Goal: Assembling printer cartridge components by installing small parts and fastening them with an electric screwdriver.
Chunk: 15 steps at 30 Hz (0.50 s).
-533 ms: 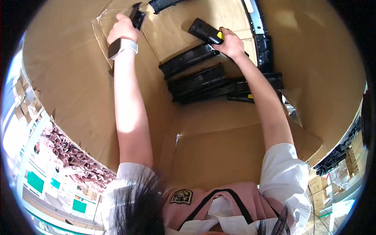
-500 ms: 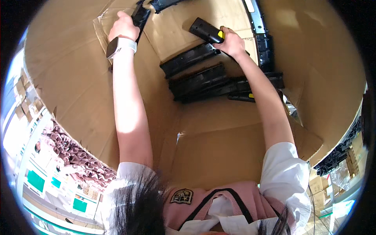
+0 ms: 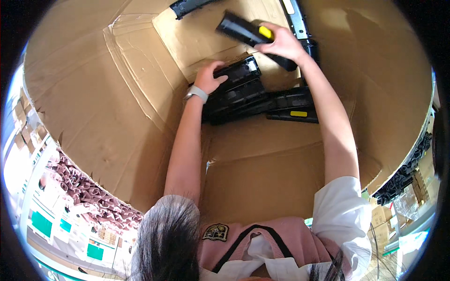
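My right hand (image 3: 283, 44) grips a long black plastic piece (image 3: 239, 29) with a yellow block on it, raised over the far part of a deep cardboard box. Its near end reaches down right beneath my hand. My left hand (image 3: 210, 78) is closed around the left end of a black plastic trough-shaped piece (image 3: 241, 69), thumb on the near side. That piece rests at the top of a pile of similar black pieces (image 3: 236, 96). Another black piece with a yellow block (image 3: 293, 115) lies at the pile's near right.
Tall cardboard walls (image 3: 89, 84) surround my arms, with creased flaps at left. One more black piece (image 3: 192, 6) lies at the far end, and a long black strip (image 3: 296, 18) runs along the right wall. Pink ruffled items (image 3: 89, 196) are outside the box at left.
My left hand has come from the far left, where it held a black piece, rightward and nearer to the pile. My right hand has shifted slightly right, still holding its piece.
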Available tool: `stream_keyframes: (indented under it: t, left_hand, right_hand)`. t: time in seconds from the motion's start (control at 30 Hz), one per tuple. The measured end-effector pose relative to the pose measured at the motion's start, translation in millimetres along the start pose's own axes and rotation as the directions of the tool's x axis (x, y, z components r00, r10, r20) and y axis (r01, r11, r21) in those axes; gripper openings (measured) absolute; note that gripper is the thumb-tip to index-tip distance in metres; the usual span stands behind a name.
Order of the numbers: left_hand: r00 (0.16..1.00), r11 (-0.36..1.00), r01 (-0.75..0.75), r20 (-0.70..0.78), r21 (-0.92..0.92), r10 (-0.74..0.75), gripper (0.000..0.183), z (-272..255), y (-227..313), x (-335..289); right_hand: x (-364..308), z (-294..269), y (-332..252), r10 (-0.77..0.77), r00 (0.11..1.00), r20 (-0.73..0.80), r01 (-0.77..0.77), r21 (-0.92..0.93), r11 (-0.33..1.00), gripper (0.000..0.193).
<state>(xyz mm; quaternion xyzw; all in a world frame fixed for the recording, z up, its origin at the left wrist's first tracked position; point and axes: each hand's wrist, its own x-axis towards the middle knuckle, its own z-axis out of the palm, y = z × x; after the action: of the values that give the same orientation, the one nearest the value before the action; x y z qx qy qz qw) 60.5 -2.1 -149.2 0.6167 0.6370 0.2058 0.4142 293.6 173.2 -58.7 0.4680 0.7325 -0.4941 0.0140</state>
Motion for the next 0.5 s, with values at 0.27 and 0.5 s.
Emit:
stream_keyframes:
  t: [0.27,0.5]
  left_hand:
    - [0.744,0.510,0.325,-0.117,-0.796,-0.658,0.022,-99.9,-22.2,41.7]
    - [0.924,0.907,0.101,-0.377,0.409,0.067,0.042,-93.8,-4.0,135.6]
  right_hand:
    - [-13.7,101.2,-17.8,-0.340,0.906,0.252,0.401,-0.251,0.881,0.067]
    - [-7.2,102.3,-26.2,-0.303,0.953,-0.033,0.277,-0.320,0.906,0.022]
